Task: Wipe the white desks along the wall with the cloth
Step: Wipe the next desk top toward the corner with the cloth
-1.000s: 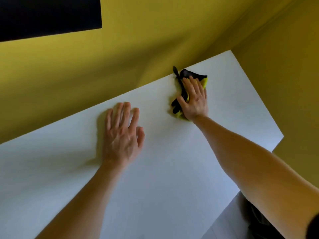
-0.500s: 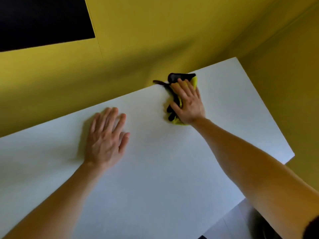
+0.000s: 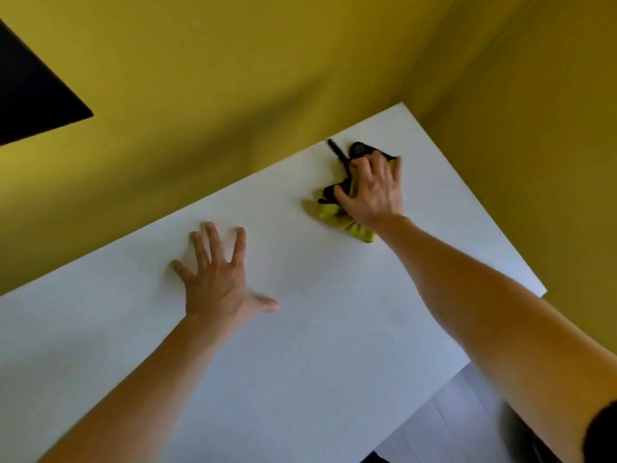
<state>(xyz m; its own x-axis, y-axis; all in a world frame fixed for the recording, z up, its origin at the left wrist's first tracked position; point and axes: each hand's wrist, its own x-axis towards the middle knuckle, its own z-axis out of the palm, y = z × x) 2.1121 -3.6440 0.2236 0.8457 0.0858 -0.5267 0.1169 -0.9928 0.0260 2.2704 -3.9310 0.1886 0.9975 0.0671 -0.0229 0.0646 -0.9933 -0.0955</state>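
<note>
A white desk [image 3: 300, 345] stands against the yellow wall and fills most of the view. A yellow and black cloth [image 3: 347, 222] lies bunched near the desk's far right corner. My right hand [image 3: 374, 192] presses down on the cloth with its fingers spread over it; part of the cloth is hidden under the palm. My left hand [image 3: 217, 279] rests flat on the bare desk to the left of the cloth, fingers splayed, holding nothing.
The yellow wall [image 3: 233, 95] runs along the desk's far edge and meets a side wall [image 3: 551, 162] at the right corner. A dark panel [image 3: 30, 101] hangs on the wall at upper left. Pale floor [image 3: 450, 422] shows beyond the desk's near right edge.
My right hand has slid the cloth toward the far right corner, close to the wall. My left hand has spread its fingers wider on the desk.
</note>
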